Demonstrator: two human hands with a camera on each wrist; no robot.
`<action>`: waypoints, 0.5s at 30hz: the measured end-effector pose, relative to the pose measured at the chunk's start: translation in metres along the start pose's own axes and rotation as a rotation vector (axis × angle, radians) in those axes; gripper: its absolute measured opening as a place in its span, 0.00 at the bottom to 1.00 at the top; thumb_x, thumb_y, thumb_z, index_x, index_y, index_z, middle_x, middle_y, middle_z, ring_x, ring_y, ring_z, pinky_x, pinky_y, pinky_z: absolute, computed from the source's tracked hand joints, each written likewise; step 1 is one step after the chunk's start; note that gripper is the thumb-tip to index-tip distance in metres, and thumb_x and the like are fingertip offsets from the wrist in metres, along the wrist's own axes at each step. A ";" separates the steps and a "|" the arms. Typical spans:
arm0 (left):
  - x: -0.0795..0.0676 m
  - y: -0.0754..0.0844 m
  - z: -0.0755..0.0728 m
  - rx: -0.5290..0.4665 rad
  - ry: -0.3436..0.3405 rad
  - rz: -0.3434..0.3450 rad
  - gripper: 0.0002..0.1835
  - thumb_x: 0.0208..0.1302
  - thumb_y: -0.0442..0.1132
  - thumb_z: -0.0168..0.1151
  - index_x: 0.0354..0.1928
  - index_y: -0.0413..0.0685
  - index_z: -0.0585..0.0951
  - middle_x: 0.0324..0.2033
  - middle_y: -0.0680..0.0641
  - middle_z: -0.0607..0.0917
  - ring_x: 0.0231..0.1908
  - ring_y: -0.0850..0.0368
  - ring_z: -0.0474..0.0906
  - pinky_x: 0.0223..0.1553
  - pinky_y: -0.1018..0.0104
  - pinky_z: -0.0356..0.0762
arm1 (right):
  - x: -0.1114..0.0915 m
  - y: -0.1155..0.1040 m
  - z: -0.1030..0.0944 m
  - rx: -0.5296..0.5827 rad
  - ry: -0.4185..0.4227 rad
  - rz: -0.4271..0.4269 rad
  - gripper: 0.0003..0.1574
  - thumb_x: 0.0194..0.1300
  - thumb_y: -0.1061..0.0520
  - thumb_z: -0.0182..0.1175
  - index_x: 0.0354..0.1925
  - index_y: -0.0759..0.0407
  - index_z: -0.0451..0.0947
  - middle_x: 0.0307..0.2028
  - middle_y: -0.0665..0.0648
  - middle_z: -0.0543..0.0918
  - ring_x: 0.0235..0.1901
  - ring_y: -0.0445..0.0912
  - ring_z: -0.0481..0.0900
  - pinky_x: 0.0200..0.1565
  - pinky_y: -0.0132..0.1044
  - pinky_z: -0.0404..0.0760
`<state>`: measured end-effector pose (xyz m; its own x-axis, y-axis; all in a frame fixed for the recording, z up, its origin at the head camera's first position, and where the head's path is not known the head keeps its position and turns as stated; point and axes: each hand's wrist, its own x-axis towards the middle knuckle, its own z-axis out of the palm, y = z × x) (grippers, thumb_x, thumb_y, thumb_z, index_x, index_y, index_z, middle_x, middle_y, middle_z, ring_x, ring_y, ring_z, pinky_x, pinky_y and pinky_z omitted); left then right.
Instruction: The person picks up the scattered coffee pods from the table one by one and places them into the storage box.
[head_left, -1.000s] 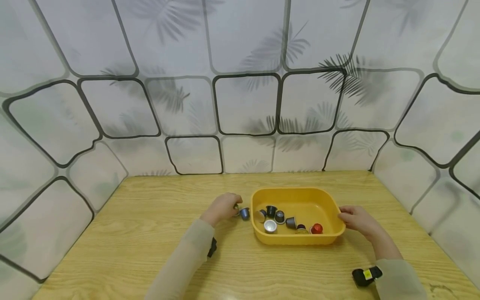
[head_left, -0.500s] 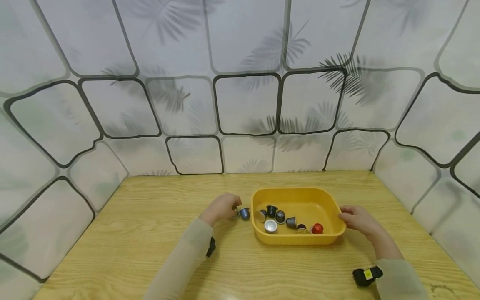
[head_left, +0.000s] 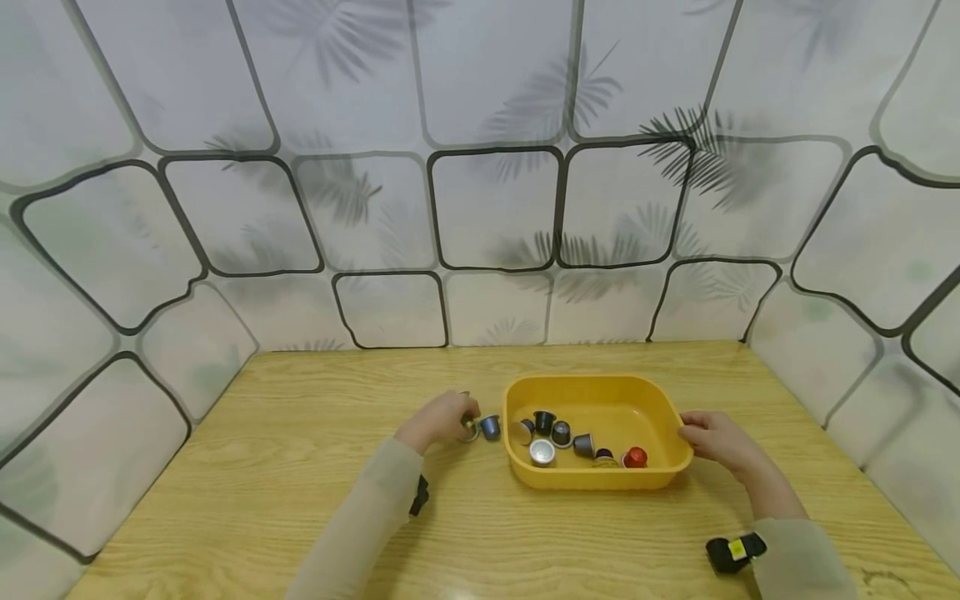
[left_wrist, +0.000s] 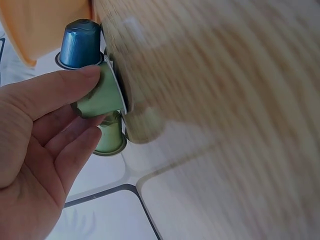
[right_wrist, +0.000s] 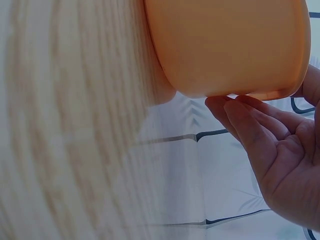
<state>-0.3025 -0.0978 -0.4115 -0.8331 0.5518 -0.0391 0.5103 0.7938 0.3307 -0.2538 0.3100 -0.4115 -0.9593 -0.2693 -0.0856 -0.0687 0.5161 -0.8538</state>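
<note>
My left hand [head_left: 438, 419] is low over the table, left of the yellow tray [head_left: 600, 478]. Its thumb and fingers pinch a green coffee capsule [left_wrist: 102, 95], tilted on its side in the left wrist view. Just behind that capsule is a second green capsule [left_wrist: 111, 136], partly hidden by the fingers. A blue capsule [left_wrist: 82, 44] stands beside the held one, close to the tray wall. At the tray's right end, my right hand [head_left: 720, 440] holds the rim. In the right wrist view its fingers [right_wrist: 245, 120] touch the tray's outer wall.
Inside the tray lie several capsules, among them a red one [head_left: 635, 457], a silver-faced one [head_left: 542, 452] and a black one [head_left: 543, 422]. The wooden table [head_left: 300, 467] meets patterned cloth walls [head_left: 495, 208] at the back and sides.
My left hand has shifted slightly left and towards me, away from the blue capsule. Part of a green capsule now shows beyond its fingers. The right hand and the tray have stayed in place.
</note>
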 end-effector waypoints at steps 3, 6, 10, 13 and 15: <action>-0.001 -0.002 0.001 0.015 0.010 0.016 0.09 0.47 0.29 0.65 0.34 0.43 0.80 0.30 0.50 0.79 0.32 0.57 0.73 0.37 0.64 0.72 | 0.000 0.000 0.000 0.000 0.004 0.005 0.27 0.64 0.62 0.46 0.52 0.85 0.59 0.47 0.75 0.71 0.42 0.54 0.75 0.41 0.41 0.77; -0.002 -0.003 0.002 0.031 0.025 0.043 0.09 0.45 0.29 0.66 0.32 0.43 0.80 0.30 0.49 0.80 0.32 0.56 0.74 0.38 0.63 0.73 | -0.001 -0.002 0.000 -0.002 0.003 0.006 0.27 0.64 0.62 0.46 0.52 0.86 0.59 0.46 0.75 0.71 0.42 0.53 0.75 0.40 0.40 0.77; -0.002 -0.004 0.002 0.053 0.033 0.053 0.09 0.45 0.29 0.66 0.32 0.43 0.81 0.30 0.49 0.80 0.33 0.56 0.75 0.38 0.63 0.73 | -0.002 -0.004 0.000 -0.006 0.002 0.008 0.26 0.64 0.62 0.45 0.51 0.86 0.59 0.45 0.75 0.72 0.40 0.52 0.76 0.40 0.41 0.77; -0.002 -0.004 0.001 0.052 0.027 0.042 0.09 0.46 0.29 0.66 0.33 0.43 0.81 0.31 0.50 0.80 0.34 0.56 0.75 0.39 0.64 0.73 | -0.002 -0.004 0.000 -0.006 0.004 0.012 0.26 0.64 0.62 0.45 0.51 0.86 0.59 0.45 0.74 0.72 0.40 0.52 0.76 0.40 0.41 0.77; -0.003 -0.003 0.000 0.043 0.023 0.034 0.09 0.46 0.29 0.66 0.33 0.42 0.81 0.31 0.49 0.80 0.34 0.55 0.75 0.40 0.63 0.73 | -0.001 -0.004 0.000 -0.009 0.003 0.011 0.26 0.64 0.63 0.45 0.51 0.86 0.59 0.45 0.75 0.72 0.41 0.53 0.75 0.40 0.41 0.77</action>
<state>-0.3016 -0.1017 -0.4127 -0.8197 0.5727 -0.0071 0.5463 0.7855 0.2907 -0.2522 0.3081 -0.4077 -0.9608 -0.2611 -0.0932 -0.0608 0.5266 -0.8479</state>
